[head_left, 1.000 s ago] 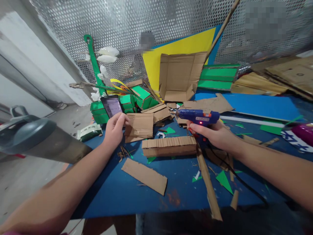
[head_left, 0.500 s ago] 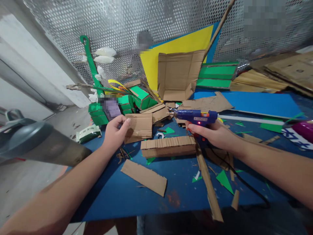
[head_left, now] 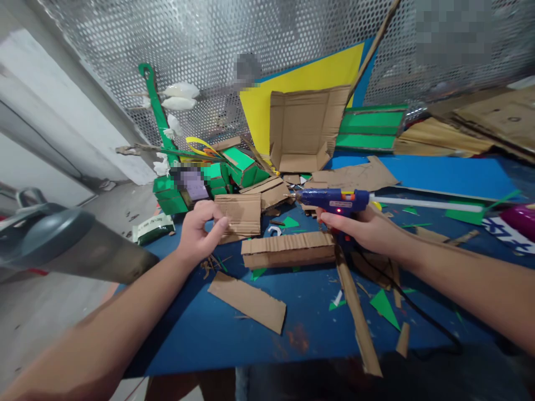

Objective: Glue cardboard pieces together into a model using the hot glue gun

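Note:
My right hand (head_left: 355, 225) is wrapped round the handle of a blue hot glue gun (head_left: 330, 197). Its nozzle points left, a red light glows on its side, and a white glue stick (head_left: 426, 204) sticks out of the back. My left hand (head_left: 203, 229) has thumb and forefinger pinched together at the left edge of a creased cardboard piece (head_left: 242, 213). Whatever lies between those fingertips is too small or hidden to make out. Below the gun's nozzle lies a long folded cardboard block (head_left: 288, 250). Nearer me rests a flat cardboard strip (head_left: 248, 302).
A large grey tumbler (head_left: 79, 239) stands at the left edge. Green cardboard boxes (head_left: 169, 194), a phone (head_left: 194, 184) and an open cardboard box (head_left: 311, 125) sit at the back. A narrow cardboard strip (head_left: 359, 323) overhangs the front edge. The gun's black cord (head_left: 418, 312) curves right.
My left hand has rolled and its thumb has shifted slightly right and down, with the fingers more curled. The glue gun stays nearly where it was.

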Available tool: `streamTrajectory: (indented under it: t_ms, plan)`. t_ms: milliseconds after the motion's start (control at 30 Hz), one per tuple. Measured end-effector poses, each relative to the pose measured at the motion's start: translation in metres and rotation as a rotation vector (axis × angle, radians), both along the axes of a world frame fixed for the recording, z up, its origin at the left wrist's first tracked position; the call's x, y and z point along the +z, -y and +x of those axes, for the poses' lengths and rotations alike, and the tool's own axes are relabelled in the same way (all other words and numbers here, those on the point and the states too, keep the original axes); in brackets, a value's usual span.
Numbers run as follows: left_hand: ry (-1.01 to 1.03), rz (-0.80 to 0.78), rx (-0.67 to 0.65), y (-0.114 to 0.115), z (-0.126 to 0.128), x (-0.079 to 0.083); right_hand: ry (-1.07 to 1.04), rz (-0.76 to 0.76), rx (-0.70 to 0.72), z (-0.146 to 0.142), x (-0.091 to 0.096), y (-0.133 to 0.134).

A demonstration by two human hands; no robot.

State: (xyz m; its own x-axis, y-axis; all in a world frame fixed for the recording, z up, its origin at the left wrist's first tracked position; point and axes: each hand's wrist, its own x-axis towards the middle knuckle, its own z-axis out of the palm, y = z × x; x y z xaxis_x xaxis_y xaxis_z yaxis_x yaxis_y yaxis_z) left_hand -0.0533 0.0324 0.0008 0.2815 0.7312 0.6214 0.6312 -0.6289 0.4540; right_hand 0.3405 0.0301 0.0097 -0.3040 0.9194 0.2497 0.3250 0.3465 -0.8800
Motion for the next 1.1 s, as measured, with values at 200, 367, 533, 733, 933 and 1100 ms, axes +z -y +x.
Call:
streamTrajectory:
  t_ms: [200, 367, 533, 733, 933, 1100]
  plan:
    - [-0.129, -0.223, -0.373, 0.004, 0.012, 0.006, -0.002, -0.017, -0.012, 0.0, 0.0, -0.002]
    - [-0.254, -0.287, -0.584, 0.009, 0.018, 0.012, 0.041, 0.0, -0.035, 0.0, 0.0, -0.002]
    - [-0.426, -0.308, -0.542, 0.013, 0.021, 0.008, 0.057, 0.028, -0.031, 0.001, -0.001, -0.003]
    - [-0.535, -0.323, -0.41, 0.016, 0.021, 0.005, 0.056, 0.014, -0.017, 0.002, -0.006, -0.006]
    - [-0.423, -0.339, -0.361, 0.016, 0.017, 0.003, 0.02, 0.021, -0.005, 0.002, -0.005, -0.007]
    - [-0.316, -0.352, -0.392, 0.012, 0.014, -0.002, -0.017, 0.049, -0.043, 0.002, -0.005, -0.006]
